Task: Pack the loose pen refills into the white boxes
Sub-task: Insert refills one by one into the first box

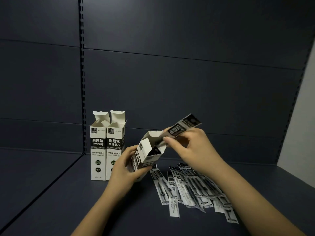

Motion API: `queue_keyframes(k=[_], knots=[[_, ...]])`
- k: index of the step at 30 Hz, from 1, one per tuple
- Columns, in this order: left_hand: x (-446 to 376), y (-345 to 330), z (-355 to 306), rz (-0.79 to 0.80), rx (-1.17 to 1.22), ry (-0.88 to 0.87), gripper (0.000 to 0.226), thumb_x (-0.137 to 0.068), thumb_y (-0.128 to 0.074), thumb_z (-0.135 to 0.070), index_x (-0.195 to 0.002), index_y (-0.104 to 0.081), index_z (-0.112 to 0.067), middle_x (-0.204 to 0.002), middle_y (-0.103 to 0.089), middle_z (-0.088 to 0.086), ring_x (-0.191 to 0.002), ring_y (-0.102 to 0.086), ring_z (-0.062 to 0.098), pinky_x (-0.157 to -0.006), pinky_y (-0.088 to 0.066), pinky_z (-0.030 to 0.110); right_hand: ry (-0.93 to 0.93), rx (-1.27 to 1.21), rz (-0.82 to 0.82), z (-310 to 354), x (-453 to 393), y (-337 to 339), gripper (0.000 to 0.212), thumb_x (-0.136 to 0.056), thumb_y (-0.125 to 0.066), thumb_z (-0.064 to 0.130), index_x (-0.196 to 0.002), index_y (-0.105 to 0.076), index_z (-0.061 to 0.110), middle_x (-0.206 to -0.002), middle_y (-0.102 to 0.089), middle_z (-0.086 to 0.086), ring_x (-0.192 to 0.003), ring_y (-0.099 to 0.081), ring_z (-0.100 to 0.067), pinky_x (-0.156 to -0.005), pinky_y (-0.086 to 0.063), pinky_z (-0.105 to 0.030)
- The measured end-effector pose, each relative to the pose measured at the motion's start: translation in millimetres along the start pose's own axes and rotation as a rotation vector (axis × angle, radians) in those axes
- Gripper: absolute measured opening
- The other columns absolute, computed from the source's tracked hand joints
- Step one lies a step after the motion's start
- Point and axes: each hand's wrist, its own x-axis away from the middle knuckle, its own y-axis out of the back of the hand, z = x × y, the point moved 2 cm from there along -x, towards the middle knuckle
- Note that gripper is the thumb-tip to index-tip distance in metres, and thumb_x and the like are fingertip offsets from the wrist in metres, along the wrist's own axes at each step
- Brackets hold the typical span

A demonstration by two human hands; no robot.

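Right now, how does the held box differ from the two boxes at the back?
1. The held box is tilted in the left hand; the back boxes stand upright on the shelf, untouched.
2. The right hand is feeding a refill into the held box; nothing goes into the back boxes.
3. The held box is apart; the back boxes stand side by side.

Shared: white, same black printing, top flaps open.

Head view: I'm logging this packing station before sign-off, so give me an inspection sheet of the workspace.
Surface: dark shelf, bare at left.
Job's things: two upright boxes, flaps open; tilted box held open; wrapped refill entering its mouth; loose refills piled at right.
Clutter: nothing seen.
Hands: left hand grips the tilted box; right hand pinches the wrapped refill.
Cables: nothing seen.
Surroundings: dark back panels, slotted upright.
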Motion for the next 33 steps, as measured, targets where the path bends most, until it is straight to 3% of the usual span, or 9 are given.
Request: queue_keyframes(k=[5,9,12,15,17,19,23,27,33], knots=[[0,0,0,-0.002,-0.018,-0.004,0.062,-0.071,-0.085,0.001,-0.119,-0.059,-0.029,-0.113,-0.071,-0.012,-0.11,-0.065,0.004,-0.093,-0.05,0.015,0.014,0.094,0.045,-3,-2,-1,0.023,-0.091,-0.067,0.035,-0.094,-0.074,0.013,-0.094,-0.07,0.003,-0.087,-0.066,-0.011,-0.081,-0.054,-0.035],[0,-1,-1,-0.001,-0.011,0.0,0.061,-0.071,-0.084,0.0,-0.12,-0.059,-0.028,-0.114,-0.071,-0.014,-0.11,-0.065,0.003,-0.094,-0.05,0.017,0.094,0.06,0.199,2,0,-3,0.009,-0.096,-0.058,0.039,-0.095,-0.066,0.035,-0.098,-0.066,0.003,-0.09,-0.063,-0.016,-0.082,-0.052,-0.037],[0,-1,-1,-0.001,-0.01,-0.009,0.061,-0.072,-0.084,0.001,-0.12,-0.059,-0.028,-0.114,-0.07,-0.014,-0.111,-0.065,0.003,-0.094,-0.05,0.016,0.062,0.075,0.291,2,2,-4,0.045,-0.1,-0.038,0.05,-0.097,-0.068,0.016,-0.098,-0.061,-0.003,-0.097,-0.056,-0.011,-0.088,-0.047,-0.036],[-1,0,0,-0.004,-0.003,-0.011,0.062,-0.071,-0.084,0.002,-0.12,-0.059,-0.028,-0.115,-0.071,-0.013,-0.111,-0.065,0.005,-0.094,-0.05,0.017,0.052,0.093,0.314,3,2,-6,0.062,-0.099,-0.027,0.056,-0.068,-0.058,0.012,-0.087,-0.061,-0.007,-0.094,-0.053,-0.01,-0.089,-0.044,-0.037],[-1,-1,1,-0.008,0.006,-0.014,0.063,-0.071,-0.084,0.002,-0.12,-0.06,-0.027,-0.115,-0.071,-0.009,-0.111,-0.066,0.008,-0.094,-0.051,0.018,0.078,0.118,0.297,3,0,-9,0.057,-0.101,-0.032,0.048,-0.07,-0.058,0.009,-0.083,-0.062,-0.004,-0.09,-0.054,-0.011,-0.086,-0.044,-0.035],[-1,-1,1,-0.005,0.01,-0.013,0.063,-0.072,-0.084,0.002,-0.122,-0.059,-0.026,-0.115,-0.071,-0.007,-0.111,-0.066,0.009,-0.094,-0.051,0.019,0.141,0.133,0.251,1,-5,-14,0.038,-0.103,-0.043,0.035,-0.088,-0.067,0.009,-0.084,-0.064,0.002,-0.086,-0.056,-0.011,-0.08,-0.046,-0.03],[-1,-1,1,-0.006,0.022,-0.009,0.062,-0.072,-0.084,0.003,-0.121,-0.06,-0.026,-0.114,-0.072,-0.008,-0.11,-0.066,0.009,-0.09,-0.051,0.016,0.199,0.098,0.151,-4,-12,-21,0.012,-0.097,-0.061,0.023,-0.104,-0.071,0.021,-0.092,-0.071,0.008,-0.083,-0.063,-0.005,-0.072,-0.048,-0.02],[0,-1,-2,0.003,0.017,-0.016,0.061,-0.073,-0.084,0.002,-0.119,-0.06,-0.03,-0.114,-0.071,-0.01,-0.111,-0.066,0.007,-0.09,-0.05,0.016,0.124,0.098,0.152,-10,-16,-27,0.008,-0.093,-0.065,0.029,-0.1,-0.062,0.027,-0.086,-0.071,0.007,-0.075,-0.065,-0.01,-0.072,-0.055,-0.039],[0,-1,-4,0.007,0.022,-0.021,0.061,-0.072,-0.083,0.004,-0.119,-0.06,-0.026,-0.112,-0.071,-0.01,-0.108,-0.066,0.006,-0.089,-0.05,0.015,0.052,0.094,0.389,-1,-14,-32,0.022,-0.1,-0.049,0.024,-0.085,-0.063,0.017,-0.073,-0.062,0.002,-0.061,-0.056,-0.013,-0.061,-0.046,-0.032]])
